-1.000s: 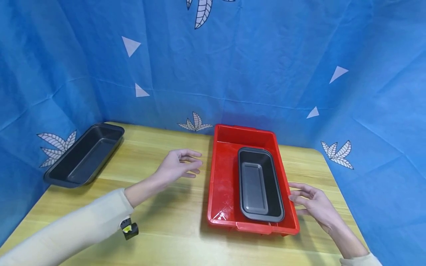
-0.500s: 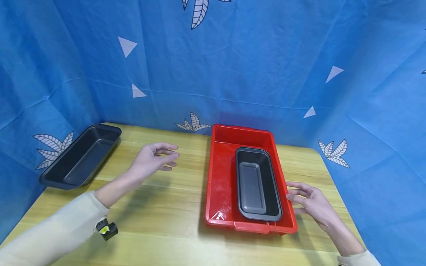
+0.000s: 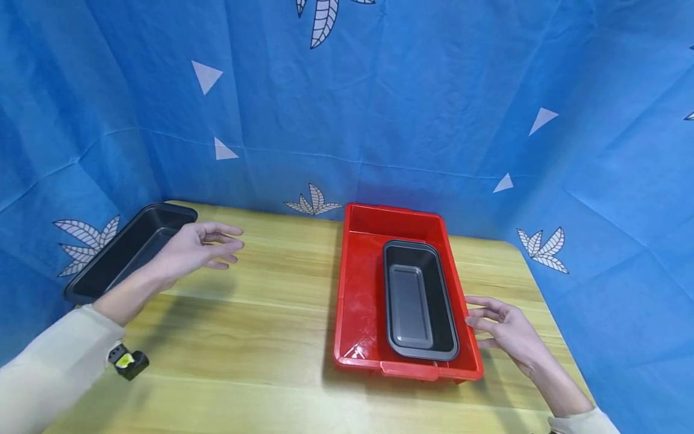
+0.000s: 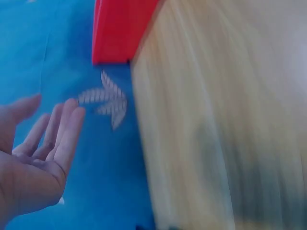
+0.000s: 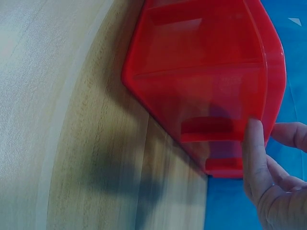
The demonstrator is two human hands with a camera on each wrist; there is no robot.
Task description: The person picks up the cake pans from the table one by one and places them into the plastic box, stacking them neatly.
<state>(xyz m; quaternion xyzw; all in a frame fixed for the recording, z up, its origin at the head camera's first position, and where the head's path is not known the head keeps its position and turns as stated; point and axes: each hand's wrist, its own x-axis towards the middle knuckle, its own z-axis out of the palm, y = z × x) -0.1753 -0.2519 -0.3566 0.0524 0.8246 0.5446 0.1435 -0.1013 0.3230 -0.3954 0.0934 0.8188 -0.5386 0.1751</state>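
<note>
My left hand [image 3: 197, 247] is in the air with nothing in it, fingers loosely bent, overlapping the near right side of a dark loaf pan [image 3: 125, 241] in the head view. In the left wrist view its fingers [image 4: 67, 134] spread apart over the blue cloth. A red plastic bin [image 3: 362, 289] stands right of centre, and a second, smaller dark loaf pan [image 3: 412, 304] lies inside it, toward its right side. Beside the bin's right wall is my right hand [image 3: 509, 331], with relaxed fingertips right at the rim. One straight finger [image 5: 254, 148] lies along that wall in the right wrist view.
A light wooden table [image 3: 244, 337] carries everything. Blue cloth [image 3: 434, 108] with leaf and triangle prints hangs behind it and on both sides. A small black device [image 3: 129, 361] is strapped at my left wrist.
My left hand has swept left, away from the red bin and toward the loaf pan on the left. The right hand stays at the bin's right rim.
</note>
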